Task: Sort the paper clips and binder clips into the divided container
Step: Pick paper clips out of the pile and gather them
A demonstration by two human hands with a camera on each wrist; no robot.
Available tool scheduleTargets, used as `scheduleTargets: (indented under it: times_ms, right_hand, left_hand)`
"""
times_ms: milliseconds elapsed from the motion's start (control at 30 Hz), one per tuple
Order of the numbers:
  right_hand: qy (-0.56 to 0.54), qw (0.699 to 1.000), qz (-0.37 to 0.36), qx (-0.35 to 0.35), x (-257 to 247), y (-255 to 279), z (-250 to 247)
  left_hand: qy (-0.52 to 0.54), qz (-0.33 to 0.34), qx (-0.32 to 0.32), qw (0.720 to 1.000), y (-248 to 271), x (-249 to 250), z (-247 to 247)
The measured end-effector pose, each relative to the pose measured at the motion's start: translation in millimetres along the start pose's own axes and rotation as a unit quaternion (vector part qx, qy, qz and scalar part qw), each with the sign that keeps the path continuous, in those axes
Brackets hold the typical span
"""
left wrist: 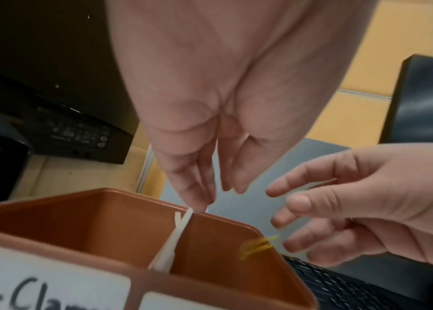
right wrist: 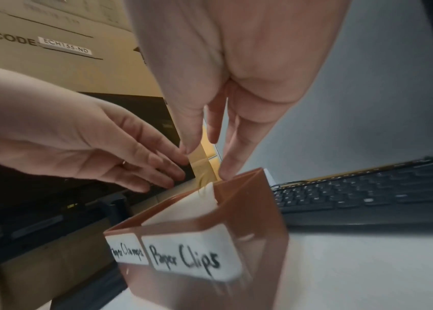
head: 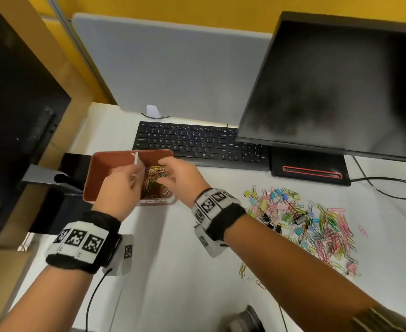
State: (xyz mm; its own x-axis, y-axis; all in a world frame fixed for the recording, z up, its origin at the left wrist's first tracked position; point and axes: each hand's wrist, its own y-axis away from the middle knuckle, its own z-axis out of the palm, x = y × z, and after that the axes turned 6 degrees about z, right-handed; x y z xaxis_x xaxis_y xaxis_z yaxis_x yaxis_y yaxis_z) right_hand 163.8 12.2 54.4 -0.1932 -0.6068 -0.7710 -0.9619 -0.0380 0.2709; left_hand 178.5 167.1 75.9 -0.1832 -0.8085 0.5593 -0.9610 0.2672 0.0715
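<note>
A brown divided container [head: 96, 178] stands at the table's left, with a white divider [head: 136, 157] down its middle. Its front labels read "Paper Clamps" [right wrist: 127, 252] and "Paper Clips" [right wrist: 186, 259]. Coloured paper clips [head: 156, 176] fill the right compartment. My left hand [head: 121, 185] pinches the divider [left wrist: 180, 226] between thumb and fingers. Over the right compartment hovers my right hand [head: 176, 174], its fingers [left wrist: 303, 201] spread and holding nothing. A blurred yellow clip [left wrist: 259, 246] is in the air just below them. A mixed pile of paper clips and binder clips [head: 305, 224] lies on the table to the right.
A black keyboard [head: 197, 144] lies just behind the container. A monitor [head: 328, 87] on its stand [head: 309, 168] overhangs the back right. Dark equipment [head: 17, 116] and a cardboard box crowd the left edge. Cables [head: 388, 185] run at the far right.
</note>
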Motion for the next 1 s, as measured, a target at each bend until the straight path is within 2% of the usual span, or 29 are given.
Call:
scheduleTargets:
  times_ms: [100,200,300,433,567,667,1000]
  right_hand:
    - [-0.001,1.0,0.002,0.014,31.7,31.6,-13.2]
    - [0.028,0.999,0.03,0.024,73.3,80.3,-30.7]
    - [0.065,0.994,0.089,0.004,123.8,132.5,-42.6]
    - [0.133,0.974,0.182,-0.028,186.6,196.3,-51.8]
    - [0.145,0.957,0.244,-0.055,220.5,240.3,-52.4]
    - [0.128,0.96,0.244,-0.04,235.2,253.4,-48.7]
    - [0.049,0.982,0.173,0.053,238.3,217.3,-44.0]
  left_hand:
    - [0.055,0.051,-0.009,0.997,21.1,3.2,14.6]
    - [0.091,0.109,-0.084,0.986,39.9,11.4,49.4]
    - [0.088,0.145,-0.181,0.969,58.6,22.9,94.8]
    - [0.063,0.147,-0.309,0.938,83.5,41.5,154.8]
    - [0.003,0.153,-0.377,0.914,109.7,61.1,194.3]
    - [-0.016,0.184,-0.372,0.91,123.9,67.0,213.8]
    - [0.022,0.18,-0.265,0.947,112.1,75.7,226.5]
